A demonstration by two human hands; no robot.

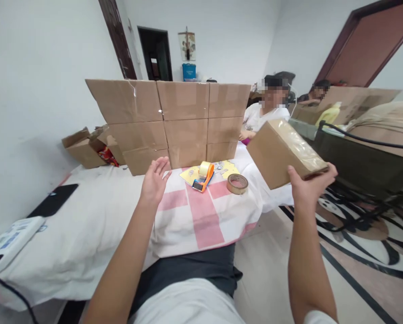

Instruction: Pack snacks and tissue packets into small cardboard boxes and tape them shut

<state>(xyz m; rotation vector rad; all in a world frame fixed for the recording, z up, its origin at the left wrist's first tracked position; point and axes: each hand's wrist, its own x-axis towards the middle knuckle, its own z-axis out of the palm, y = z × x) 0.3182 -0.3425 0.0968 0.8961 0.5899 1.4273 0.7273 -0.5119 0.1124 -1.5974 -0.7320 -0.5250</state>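
Note:
My right hand (pixel 311 182) grips a taped cardboard box (pixel 272 153) by its lower right end, thumb on one face and fingers around the edge. The box is tilted and held in the air at the right. My left hand (pixel 156 177) is raised over the cloth with its fingers spread and nothing in it. Just behind it stands a wall of stacked cardboard boxes (pixel 184 101), in several columns and three rows. In front of the stack lie an orange tape dispenser (pixel 205 175) with a clear roll and a brown tape roll (pixel 237 183).
A pink-and-white cloth (pixel 204 216) covers the surface. Open cardboard boxes (pixel 86 148) lie at the left, near a black flat item (pixel 54 199) and a white device (pixel 14 236). A person in white (pixel 265 112) sits beyond the held box; another person is farther right.

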